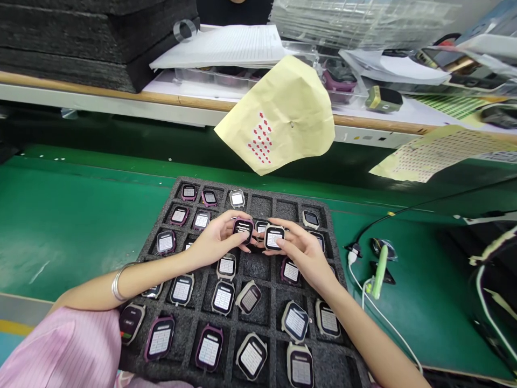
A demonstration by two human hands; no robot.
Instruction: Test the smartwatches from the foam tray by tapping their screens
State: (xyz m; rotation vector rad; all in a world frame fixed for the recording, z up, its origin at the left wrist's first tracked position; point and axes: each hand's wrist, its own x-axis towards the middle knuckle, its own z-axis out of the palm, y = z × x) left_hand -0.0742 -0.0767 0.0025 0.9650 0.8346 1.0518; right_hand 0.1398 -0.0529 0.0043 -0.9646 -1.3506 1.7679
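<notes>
Pinched at three o'clock of the left hand (pixel 218 236): a purple-framed square smartwatch (pixel 243 230). The right hand (pixel 307 253) pinches a pale-framed square smartwatch (pixel 274 237) (screen lit) at ten o'clock, both wrists angled inward.

2 yellow paper sheets (pixel 302 105) hang from the shelf edge (pixel 177 101), near stacked black foam trays (pixel 72 48).

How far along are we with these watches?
Most watches in the foam tray show pale, grid-like screens, so probably done. The left hand holds a purple watch, the right hand a pale-framed watch. Possibly left: the near-left corner watch, its dark screen showing red and green.
</notes>
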